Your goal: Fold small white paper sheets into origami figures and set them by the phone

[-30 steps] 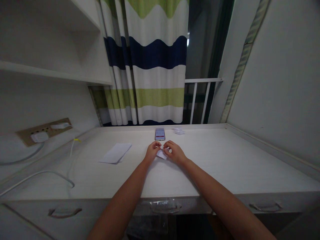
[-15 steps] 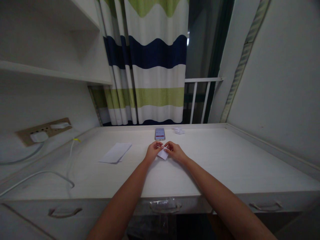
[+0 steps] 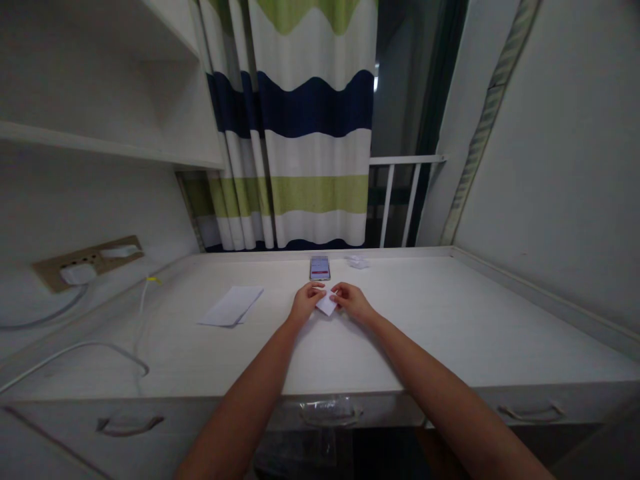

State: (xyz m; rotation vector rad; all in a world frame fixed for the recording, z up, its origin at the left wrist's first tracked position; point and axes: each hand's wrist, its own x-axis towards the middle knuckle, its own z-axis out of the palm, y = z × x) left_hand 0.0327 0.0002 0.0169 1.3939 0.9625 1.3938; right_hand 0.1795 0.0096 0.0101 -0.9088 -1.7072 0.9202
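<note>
A small folded piece of white paper (image 3: 327,305) is held between both hands at the middle of the desk, one corner pointing toward me. My left hand (image 3: 306,300) pinches its left side between thumb and fingers. On the opposite side, my right hand (image 3: 351,300) grips the paper the same way. The fingers cover parts of its edges, so the folds are hard to make out. Just beyond the hands lies a phone (image 3: 320,268) with its screen lit. Right of the phone sits a small folded white paper shape (image 3: 357,262).
Several white sheets (image 3: 231,307) lie stacked on the left of the white desk (image 3: 450,320). A white cable (image 3: 100,345) runs across the left end, below a wall socket (image 3: 90,261). Drawers with handles (image 3: 131,427) line the front; a striped curtain (image 3: 320,147) hangs behind.
The paper has shifted slightly and its lower corner sits a little higher and farther from me. Both hands still grip it, with fingers slightly repositioned.
</note>
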